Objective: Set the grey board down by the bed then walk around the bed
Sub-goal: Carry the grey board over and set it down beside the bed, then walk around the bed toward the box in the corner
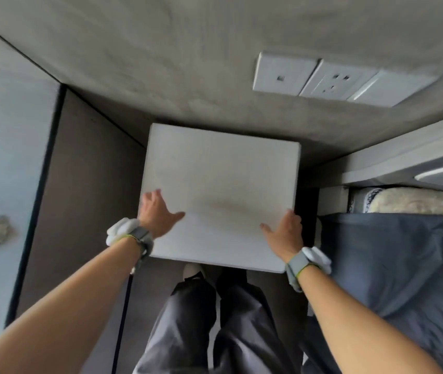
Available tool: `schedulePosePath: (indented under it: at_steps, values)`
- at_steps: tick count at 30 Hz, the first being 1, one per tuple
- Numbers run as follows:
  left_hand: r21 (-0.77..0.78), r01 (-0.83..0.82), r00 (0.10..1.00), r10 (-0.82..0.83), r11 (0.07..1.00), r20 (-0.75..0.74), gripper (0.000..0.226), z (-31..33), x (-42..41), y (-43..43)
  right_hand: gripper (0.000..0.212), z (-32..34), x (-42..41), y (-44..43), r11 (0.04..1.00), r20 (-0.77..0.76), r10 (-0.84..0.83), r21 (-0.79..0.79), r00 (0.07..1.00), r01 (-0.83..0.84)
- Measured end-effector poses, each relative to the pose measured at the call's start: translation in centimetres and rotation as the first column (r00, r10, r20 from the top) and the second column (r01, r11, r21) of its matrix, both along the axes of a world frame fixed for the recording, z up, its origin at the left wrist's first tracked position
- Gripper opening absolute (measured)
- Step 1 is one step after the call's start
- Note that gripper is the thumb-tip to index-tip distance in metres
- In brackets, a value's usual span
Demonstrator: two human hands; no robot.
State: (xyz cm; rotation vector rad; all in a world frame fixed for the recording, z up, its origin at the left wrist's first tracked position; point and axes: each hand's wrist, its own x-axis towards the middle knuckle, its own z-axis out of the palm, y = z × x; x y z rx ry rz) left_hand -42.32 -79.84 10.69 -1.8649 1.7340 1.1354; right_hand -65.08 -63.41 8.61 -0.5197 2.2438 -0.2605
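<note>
A pale grey rectangular board (220, 184) is held flat in front of me over the dark floor, in the narrow gap beside the bed (393, 260). My left hand (155, 211) grips its left edge, thumb on top. At the near right edge my right hand (285, 236) grips it the same way. The bed lies to the right, covered with a blue-grey sheet. My legs and one pale shoe show below the board.
A grey wall (188, 63) stands close ahead with a white socket and switch panel (333, 79). A light headboard ledge (404, 157) and a patterned pillow (417, 201) lie at the bed's head. A pale door or cabinet front (2, 157) bounds the left side.
</note>
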Motion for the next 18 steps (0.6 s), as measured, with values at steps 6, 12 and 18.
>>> schedulePosePath:
  at_steps: [6,12,18]
  values:
    - [0.161,0.061,0.968,-0.019,0.985,-0.251,0.063,8.5,-3.0,1.6,0.044,10.7,3.7,1.9,0.955,0.226,-0.201,-0.17,0.953,0.242]
    - [0.137,0.302,0.814,-0.181,0.943,-0.552,0.029,15.9,-5.6,-0.6,0.008,19.6,5.3,3.6,0.704,0.248,-0.474,-0.469,0.845,0.533]
    - [0.027,0.325,0.608,-0.187,0.945,-0.771,0.008,23.5,-9.8,-2.6,0.015,25.9,6.0,5.1,0.327,0.337,-0.66,-0.676,0.672,0.661]
